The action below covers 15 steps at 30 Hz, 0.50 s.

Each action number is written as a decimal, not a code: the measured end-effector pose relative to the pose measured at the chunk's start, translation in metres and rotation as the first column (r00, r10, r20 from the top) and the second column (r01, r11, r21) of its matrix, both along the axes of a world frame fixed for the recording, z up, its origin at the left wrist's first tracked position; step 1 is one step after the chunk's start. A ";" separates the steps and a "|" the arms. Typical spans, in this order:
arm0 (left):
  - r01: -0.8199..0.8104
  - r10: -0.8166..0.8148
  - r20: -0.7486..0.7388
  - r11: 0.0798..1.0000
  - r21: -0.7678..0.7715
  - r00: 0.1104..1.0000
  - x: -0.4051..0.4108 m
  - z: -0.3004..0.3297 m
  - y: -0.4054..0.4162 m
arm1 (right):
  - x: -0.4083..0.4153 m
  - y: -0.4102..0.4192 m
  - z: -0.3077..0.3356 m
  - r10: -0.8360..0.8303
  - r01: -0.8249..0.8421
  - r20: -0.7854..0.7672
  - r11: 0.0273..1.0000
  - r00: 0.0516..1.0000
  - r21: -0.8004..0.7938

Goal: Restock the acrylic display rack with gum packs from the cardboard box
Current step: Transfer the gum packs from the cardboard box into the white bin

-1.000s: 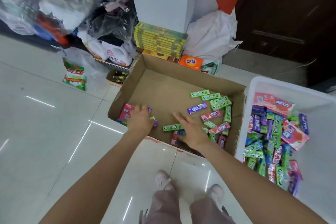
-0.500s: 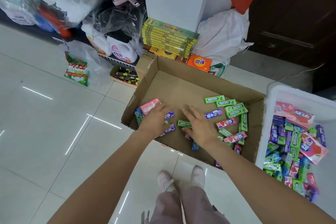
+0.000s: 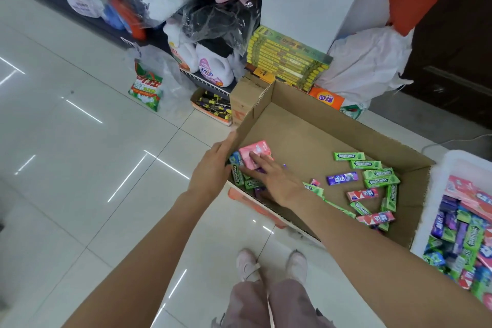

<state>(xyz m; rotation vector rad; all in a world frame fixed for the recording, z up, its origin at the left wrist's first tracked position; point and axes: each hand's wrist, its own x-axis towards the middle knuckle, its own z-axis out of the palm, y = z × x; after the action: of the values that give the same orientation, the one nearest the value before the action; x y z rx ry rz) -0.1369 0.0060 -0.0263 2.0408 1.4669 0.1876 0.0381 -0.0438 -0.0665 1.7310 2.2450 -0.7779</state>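
Gathering is the word for it: both hands have closed in on the box's near-left corner, where half a second ago they lay apart, the right one out among the loose packs in the middle. That sweep has bunched several packs into one cluster, which I judge readies them to be lifted out together for the rack.

Right fingers (image 3: 259, 161) lie nearly straight and slightly spread, pressing flat on the pink pack (image 3: 255, 152), topmost of the cluster. Left fingers (image 3: 226, 145) are straight and held together, cupped against the cluster's outer side beside the box wall; whether the thumb hooks beneath is hidden. Between the two hands sit a blue pack (image 3: 235, 158) and green packs (image 3: 246, 181), squeezed edge to edge.

Right of the right hand (image 3: 279, 181), more gum packs (image 3: 372, 176) lie scattered on the floor of the cardboard box (image 3: 306, 120). Beyond them, well right, a white bin (image 3: 439, 168) holds a heap of gum. No acrylic rack is in view.
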 end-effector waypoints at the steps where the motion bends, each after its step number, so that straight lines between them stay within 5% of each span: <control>1: -0.001 0.001 0.003 1.000 0.001 1.000 -0.001 -0.001 0.001 | 0.003 0.000 0.001 -0.023 0.023 0.017 1.000 1.000 -0.015; 11: -0.043 0.044 0.034 0.998 -0.035 0.998 0.003 0.000 -0.002 | 0.026 0.024 0.009 -0.186 0.184 0.035 0.982 0.982 0.036; 15: -0.048 0.049 0.043 0.998 -0.035 0.998 0.003 0.001 -0.002 | 0.032 0.038 0.006 -0.205 0.207 0.041 0.976 0.978 -0.061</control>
<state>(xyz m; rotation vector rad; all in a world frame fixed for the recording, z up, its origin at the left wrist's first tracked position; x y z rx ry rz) -0.1343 0.0044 -0.0257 1.9635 1.4836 0.2243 0.0700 -0.0053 -0.0610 1.9522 2.0171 -0.8453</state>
